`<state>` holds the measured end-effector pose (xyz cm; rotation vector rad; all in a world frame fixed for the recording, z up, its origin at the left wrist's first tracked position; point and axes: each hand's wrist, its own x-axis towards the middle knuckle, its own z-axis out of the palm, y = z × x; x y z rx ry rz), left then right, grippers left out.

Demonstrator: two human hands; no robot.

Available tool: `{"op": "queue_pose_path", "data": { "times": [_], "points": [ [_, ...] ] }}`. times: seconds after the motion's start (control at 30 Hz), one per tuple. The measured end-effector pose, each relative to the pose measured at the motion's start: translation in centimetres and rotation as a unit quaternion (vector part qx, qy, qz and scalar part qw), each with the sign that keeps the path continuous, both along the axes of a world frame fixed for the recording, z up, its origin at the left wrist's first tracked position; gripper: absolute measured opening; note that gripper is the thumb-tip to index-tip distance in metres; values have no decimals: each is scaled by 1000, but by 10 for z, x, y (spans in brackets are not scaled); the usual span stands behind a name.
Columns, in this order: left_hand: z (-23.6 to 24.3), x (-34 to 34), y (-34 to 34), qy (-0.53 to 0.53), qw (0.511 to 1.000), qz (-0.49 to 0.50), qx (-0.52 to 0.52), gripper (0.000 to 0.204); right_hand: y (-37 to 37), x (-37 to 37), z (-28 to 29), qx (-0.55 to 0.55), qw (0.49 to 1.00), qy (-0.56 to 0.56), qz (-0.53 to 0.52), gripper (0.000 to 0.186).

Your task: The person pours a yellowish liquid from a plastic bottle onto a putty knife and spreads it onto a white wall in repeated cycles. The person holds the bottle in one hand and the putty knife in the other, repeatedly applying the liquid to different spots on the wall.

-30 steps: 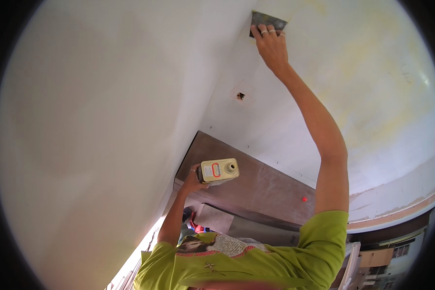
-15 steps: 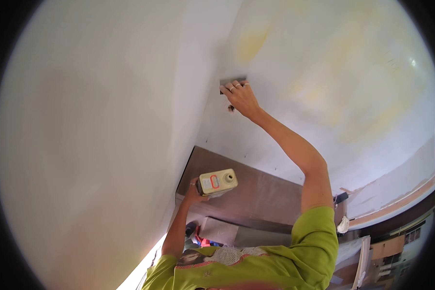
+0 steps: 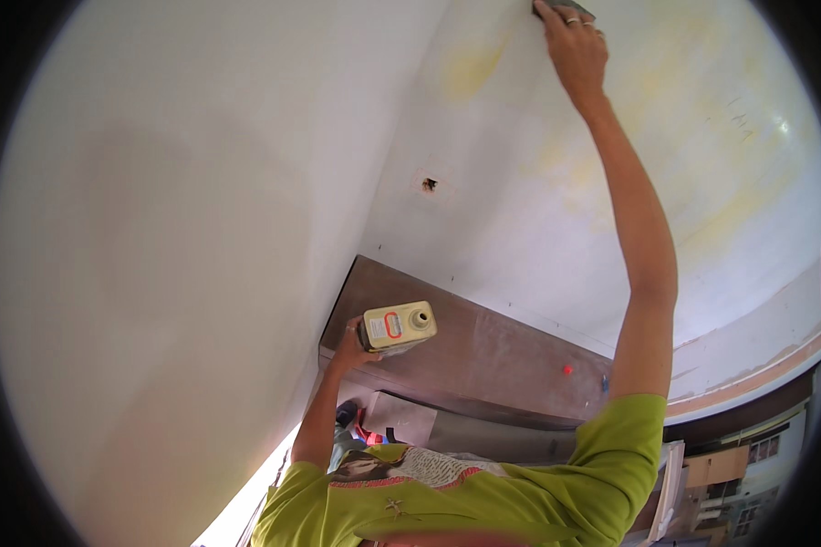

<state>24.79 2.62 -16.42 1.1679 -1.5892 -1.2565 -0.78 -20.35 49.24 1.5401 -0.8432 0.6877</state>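
Your left hand is wrapped firmly around the left side of a cream rectangular can, its uncapped spout facing up toward you, held above the left end of the brown ledge. Wall surface judged only partly even: fairly uniform white around the ragged hole, yellow patches showing above it and farther right. Your right hand, clasping a dark, flat blade, reaches high along that wall; blade cropped by the view's top, contact cannot be told.

Indoor rm., looks mid-reno, white wall w/ yellowish patches, rough sm. hole w/ faint reddish outline, patchy grey strip lower R
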Motion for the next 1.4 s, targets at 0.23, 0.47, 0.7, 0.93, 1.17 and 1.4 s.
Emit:
{"op": "queue_pose_path", "data": {
  "times": [0.23, 0.47, 0.7, 0.93, 1.17, 1.4],
  "points": [
    [-2, -2, 1, 23, 1000, 1, 12, 120, -21, 8, -110, -20, 997, 66, -14, 39],
    [-11, -3, -2, 62, 998, 3, 12, 116, -12, 25, -200, 109, 992, 68, 10, 37],
    [-14, -3, -2, 44, 999, 9, 7, 117, 8, 45, -219, 156, 982, 95, 35, 37],
    [-18, -4, -3, 45, 999, 8, -8, 120, -21, 45, -73, 14, 992, 77, 99, 39],
    [-30, -6, -7, 64, 998, 11, -19, 122, -34, 63, -159, 37, 993, 98, 53, 35],
    [-24, -4, -4, 41, 999, 15, 7, 124, -21, 60, -246, 195, 971, 139, -17, 36]
  ]
}}
